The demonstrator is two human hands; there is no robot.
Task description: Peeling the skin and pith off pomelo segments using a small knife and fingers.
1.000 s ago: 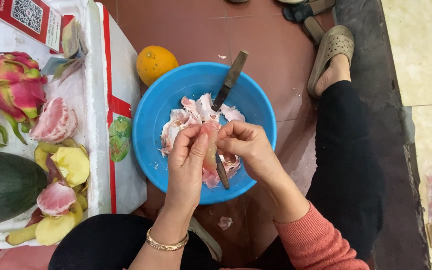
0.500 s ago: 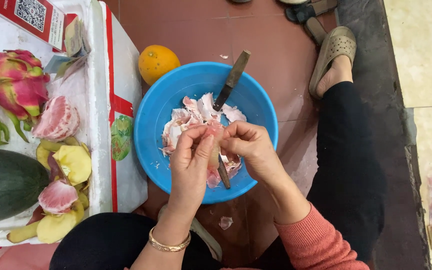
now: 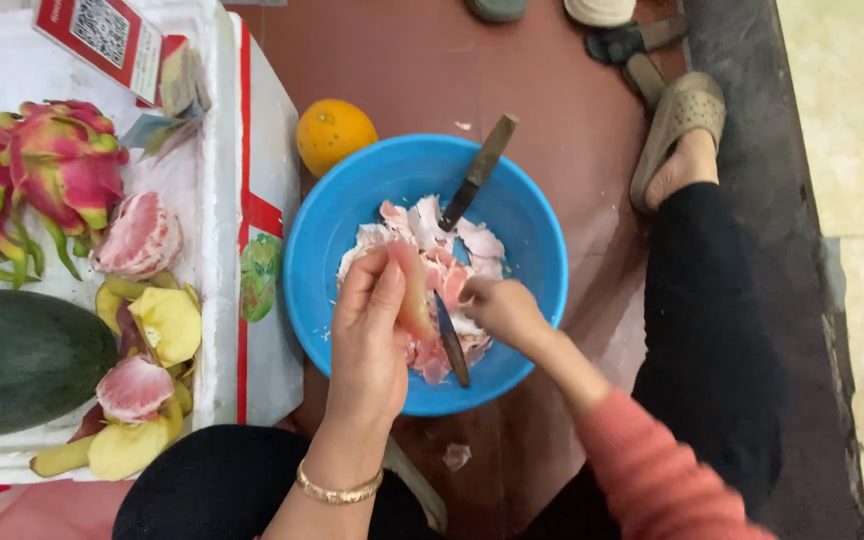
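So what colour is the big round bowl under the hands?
The round plastic bowl is bright blue, seen best in the head view.

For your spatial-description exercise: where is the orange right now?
In the head view, the orange sits on the reddish floor, touching the blue bowl's upper-left rim, beside the white foam box.

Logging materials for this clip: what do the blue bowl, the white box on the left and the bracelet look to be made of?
Blue bowl: likely plastic, with a smooth, even colour and a soft sheen. White box: seems to be foam, with thick, matte, slightly grainy walls. Bracelet on the left hand: gold-coloured metal by its shine, though I cannot tell which metal.
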